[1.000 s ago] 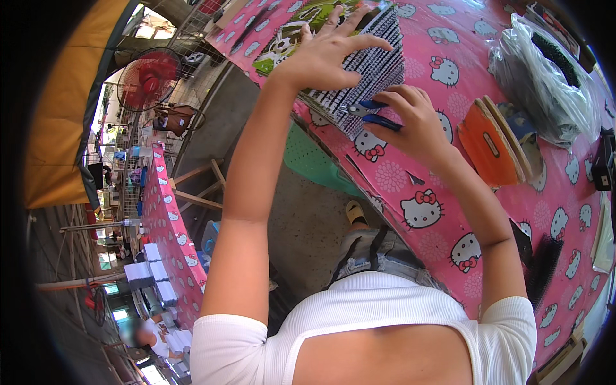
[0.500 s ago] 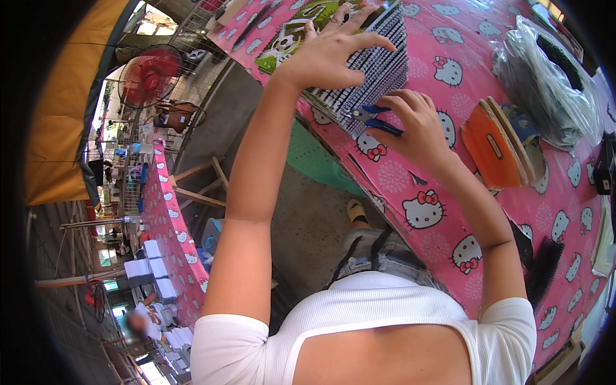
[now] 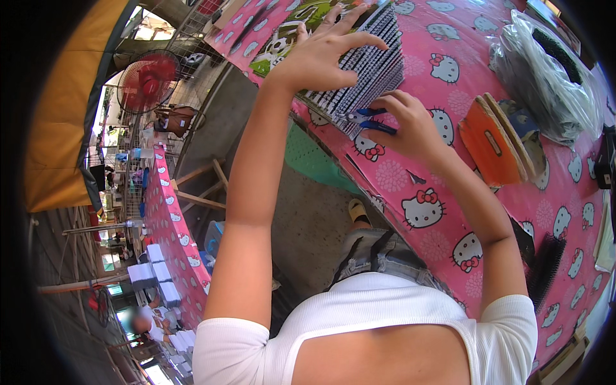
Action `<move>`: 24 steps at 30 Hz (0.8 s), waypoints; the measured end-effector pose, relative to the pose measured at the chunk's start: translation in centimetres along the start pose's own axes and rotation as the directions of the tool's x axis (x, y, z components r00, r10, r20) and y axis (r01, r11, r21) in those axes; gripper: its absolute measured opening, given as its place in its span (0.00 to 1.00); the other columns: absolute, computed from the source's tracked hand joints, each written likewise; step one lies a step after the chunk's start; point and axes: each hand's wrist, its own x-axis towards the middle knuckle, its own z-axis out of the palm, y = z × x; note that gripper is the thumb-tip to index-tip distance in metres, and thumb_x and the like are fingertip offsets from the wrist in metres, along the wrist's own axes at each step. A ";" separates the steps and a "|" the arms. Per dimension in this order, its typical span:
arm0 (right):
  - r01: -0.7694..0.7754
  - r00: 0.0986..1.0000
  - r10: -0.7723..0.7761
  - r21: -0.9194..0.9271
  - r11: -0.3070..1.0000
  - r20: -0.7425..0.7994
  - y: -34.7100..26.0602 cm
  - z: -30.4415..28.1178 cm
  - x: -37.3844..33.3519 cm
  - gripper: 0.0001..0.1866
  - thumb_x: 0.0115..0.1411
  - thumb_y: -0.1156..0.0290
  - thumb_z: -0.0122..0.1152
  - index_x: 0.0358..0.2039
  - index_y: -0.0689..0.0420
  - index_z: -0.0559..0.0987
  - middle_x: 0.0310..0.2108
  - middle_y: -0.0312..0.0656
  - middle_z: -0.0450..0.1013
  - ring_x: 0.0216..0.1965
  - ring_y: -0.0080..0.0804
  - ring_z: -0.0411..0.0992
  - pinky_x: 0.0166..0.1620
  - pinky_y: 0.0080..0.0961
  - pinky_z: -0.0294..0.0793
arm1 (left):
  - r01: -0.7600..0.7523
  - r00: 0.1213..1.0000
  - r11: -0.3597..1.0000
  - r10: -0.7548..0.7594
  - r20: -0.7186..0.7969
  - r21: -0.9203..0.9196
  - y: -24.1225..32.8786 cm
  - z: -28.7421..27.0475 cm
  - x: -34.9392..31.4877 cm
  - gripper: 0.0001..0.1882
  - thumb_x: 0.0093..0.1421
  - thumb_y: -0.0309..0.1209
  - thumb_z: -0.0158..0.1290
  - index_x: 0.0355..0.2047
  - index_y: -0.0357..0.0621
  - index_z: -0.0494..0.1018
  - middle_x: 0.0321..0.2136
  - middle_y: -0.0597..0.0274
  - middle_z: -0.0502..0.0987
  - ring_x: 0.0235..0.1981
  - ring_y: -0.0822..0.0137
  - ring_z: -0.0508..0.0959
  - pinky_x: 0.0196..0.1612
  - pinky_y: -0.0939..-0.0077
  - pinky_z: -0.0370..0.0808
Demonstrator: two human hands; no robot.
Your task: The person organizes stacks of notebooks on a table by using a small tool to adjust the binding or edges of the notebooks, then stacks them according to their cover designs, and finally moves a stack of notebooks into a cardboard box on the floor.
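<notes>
A stack of wire-bound notebooks point(image 3: 378, 59) with green patterned covers lies on the pink table, its rows of black and silver coils facing me. My left hand point(image 3: 316, 61) rests on the top cover with fingers spread, the thumb reaching over the coiled side. Blue-handled cutting pliers point(image 3: 380, 126) are in my right hand point(image 3: 414, 125), gripped by the handles. Their metal jaws point left and sit at the near lower end of the coils; whether they touch a wire is too small to tell.
Right of my right hand stand an orange block-like holder point(image 3: 489, 151) and a clear plastic bag point(image 3: 532, 83) with dark contents. A bundle of black coils point(image 3: 547, 266) lies by my right elbow. A green plastic crate point(image 3: 314, 160) is below the table edge. A person point(image 3: 154, 324) sits far left.
My right hand and the pliers have shifted slightly left along the coils. My left hand stays spread on the notebooks; the whole view has tilted a little.
</notes>
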 end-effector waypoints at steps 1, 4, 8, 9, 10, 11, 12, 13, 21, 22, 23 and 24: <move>0.097 0.992 -0.106 -0.114 0.989 -0.071 -0.1 0.0 0.1 0.21 0.45 0.59 0.69 0.36 0.58 0.76 0.32 0.44 0.72 0.33 0.41 0.72 0.36 0.32 0.72 | 0.008 1.000 1.000 -0.008 0.006 0.006 0.1 -0.1 0.0 0.33 0.39 0.31 0.52 0.52 0.55 0.68 0.65 0.42 0.43 0.64 0.45 0.52 0.62 0.63 0.54; 0.142 0.985 -0.155 -0.171 0.975 -0.071 -0.1 0.5 0.1 0.21 0.46 0.59 0.69 0.35 0.59 0.76 0.29 0.43 0.72 0.31 0.37 0.73 0.34 0.30 0.72 | 0.005 1.000 0.998 -0.005 -0.007 0.056 -0.4 0.4 0.0 0.34 0.38 0.31 0.53 0.52 0.55 0.68 0.65 0.43 0.43 0.64 0.46 0.51 0.62 0.63 0.54; -0.466 0.873 0.342 0.392 0.793 0.347 1.0 0.0 0.6 0.20 0.47 0.56 0.69 0.31 0.61 0.78 0.23 0.41 0.74 0.26 0.27 0.73 0.30 0.25 0.72 | -0.041 0.999 0.999 0.042 -0.028 0.010 -0.7 0.5 0.4 0.33 0.38 0.30 0.53 0.51 0.54 0.68 0.65 0.42 0.43 0.65 0.46 0.49 0.63 0.63 0.53; -0.577 0.808 0.404 0.436 0.691 0.429 1.3 0.2 1.1 0.22 0.47 0.54 0.70 0.28 0.62 0.79 0.21 0.41 0.75 0.23 0.23 0.72 0.28 0.22 0.71 | -0.069 0.997 0.998 0.069 -0.039 0.010 -0.7 0.4 0.4 0.33 0.38 0.29 0.53 0.51 0.54 0.69 0.65 0.42 0.43 0.65 0.47 0.48 0.63 0.64 0.52; -0.658 0.744 0.447 0.433 0.615 0.496 1.4 0.1 1.4 0.22 0.47 0.54 0.70 0.29 0.62 0.79 0.21 0.41 0.75 0.24 0.23 0.73 0.28 0.22 0.72 | -0.087 0.995 0.996 0.088 -0.041 0.020 -0.9 0.4 0.4 0.33 0.38 0.29 0.54 0.51 0.53 0.69 0.65 0.42 0.44 0.65 0.47 0.48 0.63 0.64 0.52; -0.732 0.673 0.479 0.419 0.537 0.563 1.3 -0.1 1.7 0.23 0.47 0.53 0.69 0.29 0.62 0.78 0.22 0.41 0.75 0.24 0.23 0.73 0.28 0.22 0.72 | -0.104 0.993 0.994 0.105 -0.047 0.029 -1.0 0.5 0.4 0.33 0.38 0.28 0.54 0.51 0.53 0.69 0.65 0.42 0.44 0.65 0.47 0.47 0.63 0.64 0.51; -0.798 0.596 0.502 0.397 0.453 0.627 1.3 -0.2 1.8 0.23 0.47 0.53 0.69 0.30 0.62 0.78 0.23 0.41 0.75 0.25 0.23 0.73 0.29 0.22 0.72 | -0.121 0.991 0.992 0.123 -0.053 0.039 -1.1 0.6 0.3 0.33 0.38 0.28 0.54 0.51 0.53 0.69 0.65 0.42 0.44 0.66 0.48 0.47 0.64 0.65 0.51; -0.692 0.711 0.463 0.415 0.591 0.529 1.4 0.1 1.3 0.22 0.47 0.56 0.69 0.32 0.63 0.77 0.24 0.40 0.75 0.25 0.24 0.73 0.29 0.22 0.72 | -0.123 0.990 0.991 0.126 -0.064 0.051 -1.2 0.7 0.2 0.33 0.38 0.28 0.54 0.50 0.53 0.69 0.65 0.42 0.44 0.66 0.48 0.47 0.64 0.64 0.51; 0.216 0.951 -0.264 -0.261 0.941 -0.164 0.2 0.7 0.5 0.19 0.42 0.60 0.70 0.27 0.60 0.76 0.27 0.44 0.70 0.30 0.41 0.71 0.34 0.32 0.72 | -0.086 0.995 0.996 0.086 -0.043 0.000 -1.0 0.6 0.3 0.32 0.38 0.27 0.54 0.50 0.52 0.70 0.65 0.44 0.44 0.66 0.49 0.46 0.64 0.65 0.49; 0.116 0.986 -0.128 -0.107 0.987 -0.106 0.3 0.8 0.3 0.19 0.42 0.60 0.70 0.27 0.60 0.77 0.27 0.44 0.70 0.30 0.41 0.71 0.34 0.32 0.72 | -0.090 0.995 0.996 0.091 -0.042 0.015 -0.9 0.7 0.3 0.32 0.38 0.27 0.54 0.50 0.52 0.70 0.65 0.44 0.44 0.66 0.49 0.46 0.64 0.65 0.50; 0.003 1.000 -0.002 0.045 0.999 -0.029 0.3 0.9 0.3 0.19 0.43 0.59 0.70 0.28 0.60 0.77 0.27 0.44 0.71 0.30 0.40 0.72 0.34 0.31 0.72 | -0.092 0.995 0.995 0.093 -0.041 0.034 -0.8 0.6 0.4 0.32 0.38 0.27 0.54 0.50 0.52 0.70 0.65 0.44 0.43 0.66 0.49 0.46 0.64 0.65 0.50; -0.121 0.992 0.110 0.186 0.975 0.067 0.4 1.0 0.3 0.19 0.43 0.59 0.70 0.28 0.60 0.77 0.27 0.44 0.71 0.30 0.39 0.72 0.34 0.31 0.72 | -0.093 0.995 0.994 0.095 -0.041 0.053 -0.7 0.6 0.5 0.32 0.38 0.27 0.54 0.50 0.52 0.70 0.65 0.44 0.43 0.66 0.49 0.46 0.64 0.66 0.50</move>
